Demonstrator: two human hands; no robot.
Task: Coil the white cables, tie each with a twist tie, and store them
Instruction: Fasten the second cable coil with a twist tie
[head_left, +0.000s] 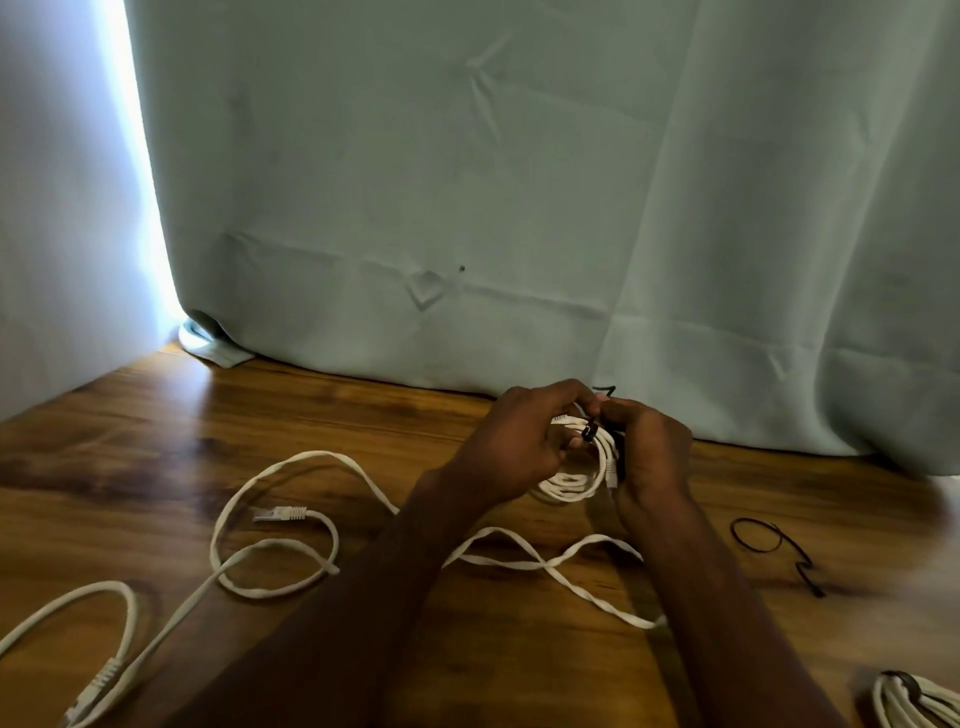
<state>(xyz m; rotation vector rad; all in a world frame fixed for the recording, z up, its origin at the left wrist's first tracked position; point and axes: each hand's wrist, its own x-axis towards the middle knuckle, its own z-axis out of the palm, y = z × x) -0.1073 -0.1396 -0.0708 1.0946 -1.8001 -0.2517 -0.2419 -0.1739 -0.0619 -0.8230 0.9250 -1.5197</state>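
A small coil of white cable (574, 480) is held above the wooden table (156, 431) between both hands. My left hand (514, 447) grips the coil's left side. My right hand (652, 449) pinches a black twist tie (589, 431) wrapped round the coil's top; its free end sticks up behind the fingers. Loose white cables (270, 545) sprawl over the table under my forearms, with connectors showing at the left. A spare black twist tie (774, 545) lies to the right. A coiled, tied white cable (914, 704) sits at the bottom right corner.
A pale green curtain (519, 182) hangs behind the table's far edge, its hem resting on the wood. A white wall (47, 208) closes the left side, with bright light in the gap.
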